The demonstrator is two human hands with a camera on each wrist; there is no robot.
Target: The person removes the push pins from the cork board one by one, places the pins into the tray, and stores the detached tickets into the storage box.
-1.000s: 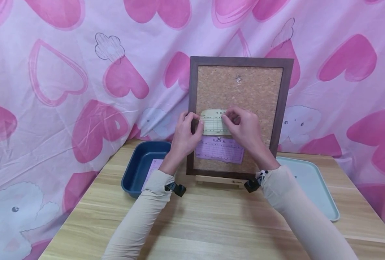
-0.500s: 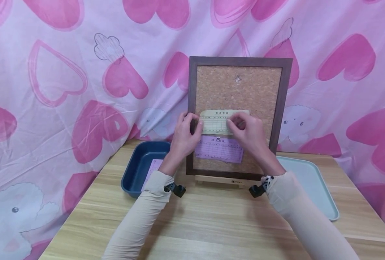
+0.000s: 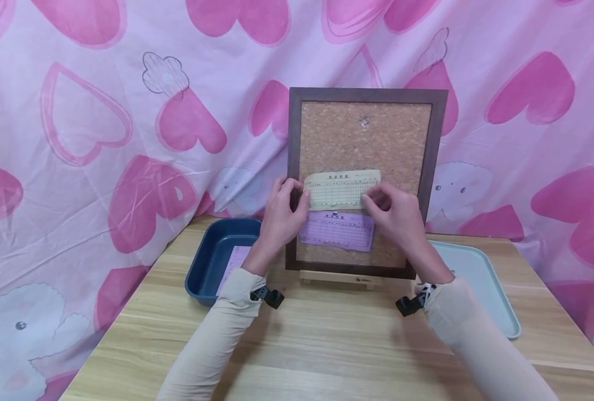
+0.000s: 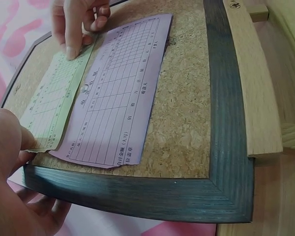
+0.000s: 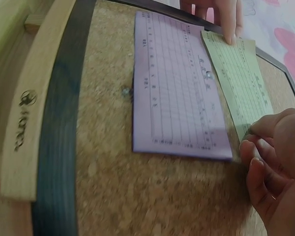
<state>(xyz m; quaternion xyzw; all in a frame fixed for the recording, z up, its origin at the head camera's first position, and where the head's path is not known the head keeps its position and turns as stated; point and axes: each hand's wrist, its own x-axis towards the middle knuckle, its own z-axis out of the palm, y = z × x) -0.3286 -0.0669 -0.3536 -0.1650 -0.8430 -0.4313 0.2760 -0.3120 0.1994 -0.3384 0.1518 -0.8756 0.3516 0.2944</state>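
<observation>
The yellow slip [image 3: 334, 192] spans the corkboard [image 3: 394, 136] just above the purple slip [image 3: 337, 231]. At the board's left edge my left hand [image 3: 284, 210] holds one end under its thumb; my right hand [image 3: 396, 210] pinches the other end.

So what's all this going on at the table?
A person holds a pale yellow-green rectangular paper slip up to a cork board with a dark brown frame. Their left hand grips the frame's edge, thumb at the slip's left end; their right hand pinches it near the lower right corner. No pin shows in it. Just below, a purple printed paper slip has a small shiny pin at its top edge. Another purple slip lies in a dark blue rectangular tray.
</observation>
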